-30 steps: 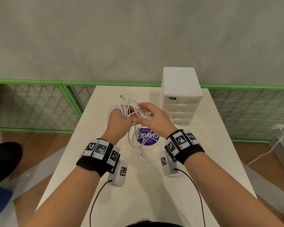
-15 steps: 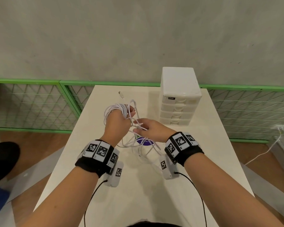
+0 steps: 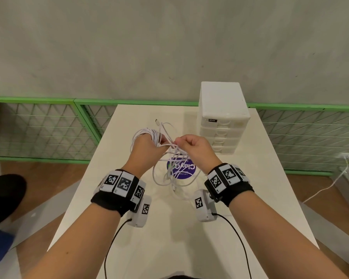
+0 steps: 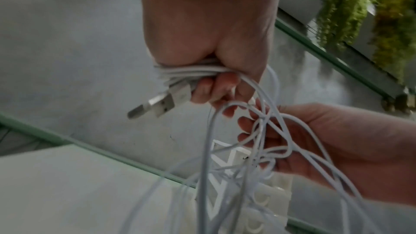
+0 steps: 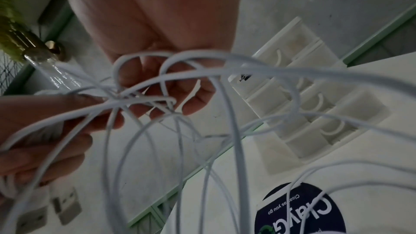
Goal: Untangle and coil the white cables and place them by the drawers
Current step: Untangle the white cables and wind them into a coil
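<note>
wall (image 3: pixel 169 37): grey | fence (image 3: pixel 38 129): green mesh | floor (image 3: pixel 320 190): wood | table (image 3: pixel 169 248): white

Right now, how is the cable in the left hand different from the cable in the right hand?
The left hand grips a tidy coiled bundle, two USB plugs sticking out. The right hand pinches a knotted tangle, its loose loops hanging toward the table. Both are white cable.

the round dark purple sticker (image 5: pixel 299 209) on the white tabletop (image 3: pixel 169 238) reads "clayg" with smaller "clean as you go"; the white plastic drawer unit (image 3: pixel 223 109) carries a small black label (image 3: pixel 211 120), its text too blurred to read for sure.
</note>
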